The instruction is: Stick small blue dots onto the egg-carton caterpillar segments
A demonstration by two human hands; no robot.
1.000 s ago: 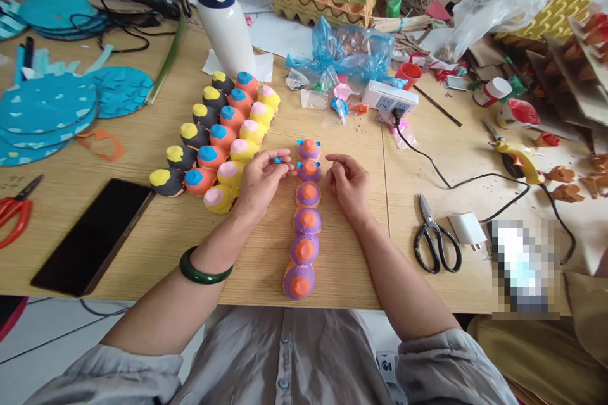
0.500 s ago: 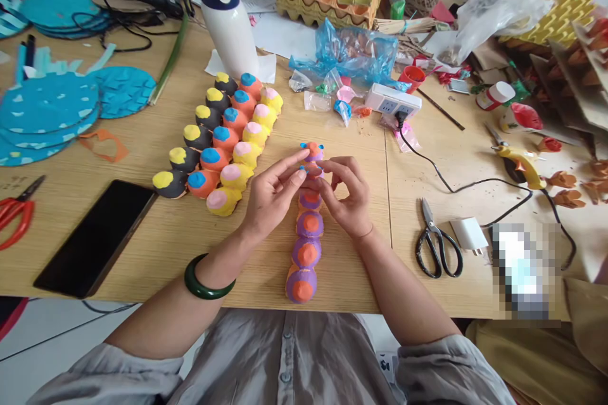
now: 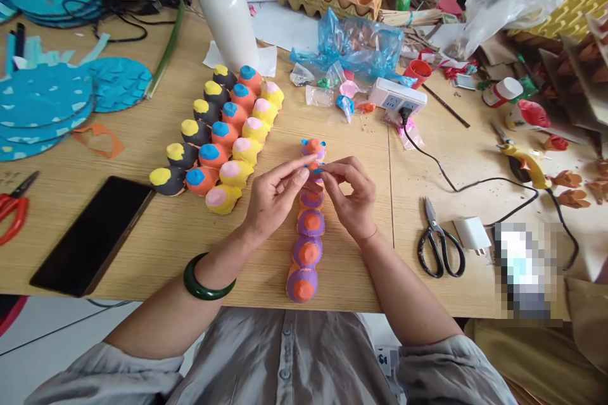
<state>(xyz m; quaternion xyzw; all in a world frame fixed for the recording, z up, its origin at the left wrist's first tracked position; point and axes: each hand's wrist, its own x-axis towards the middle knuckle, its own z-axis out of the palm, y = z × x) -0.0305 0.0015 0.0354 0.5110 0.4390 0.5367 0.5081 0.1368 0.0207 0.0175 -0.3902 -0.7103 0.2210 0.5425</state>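
Observation:
A strip of purple-painted egg-carton cups (image 3: 304,252) with orange clay tops lies lengthwise in front of me. Small blue clay pieces sit on both sides of its farthest cup (image 3: 314,147). At the second cup, my left hand (image 3: 278,195) is closed, thumb and index finger against the cup's left side. My right hand (image 3: 352,193) pinches at the right side of that cup, with a bit of blue clay (image 3: 318,171) at its fingertips. The fingers partly hide this cup and the one nearer me. Left of the strip stand black, orange and yellow egg-carton strips (image 3: 221,134) with coloured tops.
A phone (image 3: 92,234) and red-handled scissors (image 3: 14,209) lie on the left; black-handled scissors (image 3: 439,243) and a white charger (image 3: 472,234) on the right. Farther back are a white bottle (image 3: 225,19), a power strip (image 3: 398,96) and a glue gun (image 3: 525,164) with its cord.
My right hand has shifted slightly right, and the blue clay at its fingertips shows more clearly. My left hand stays at the second cup. The view has tilted slightly.

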